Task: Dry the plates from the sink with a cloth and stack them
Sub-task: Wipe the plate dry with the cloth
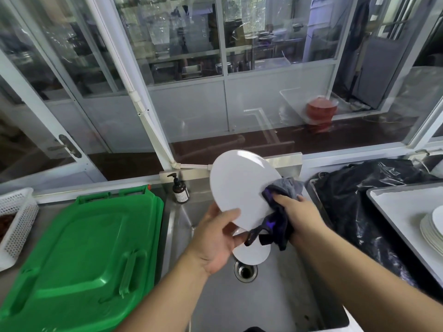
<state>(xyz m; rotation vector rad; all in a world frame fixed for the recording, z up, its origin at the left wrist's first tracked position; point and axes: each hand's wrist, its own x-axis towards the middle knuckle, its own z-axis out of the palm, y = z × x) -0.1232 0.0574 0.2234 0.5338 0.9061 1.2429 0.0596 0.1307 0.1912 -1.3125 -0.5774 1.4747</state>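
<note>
Over the steel sink (282,305) the left hand (215,238) pinched the lower rim of a white plate (242,188), thumb on its near face, while the right hand (297,216) was closed round a grey cloth (280,195) pressed to the plate's right edge. The plate stood nearly upright, its flat face toward the person, its long axis leaning from lower right up to the left. Wiping well here, I judged, meant sweeping round the rim and turning the plate so the back dried too. Another plate (254,254) lay in the basin by the drain; a stack (431,228) waited on the right-hand tray (395,202).

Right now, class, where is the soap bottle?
In the head view, the soap bottle stands at the sink's back left corner, beside the green lid.
</note>
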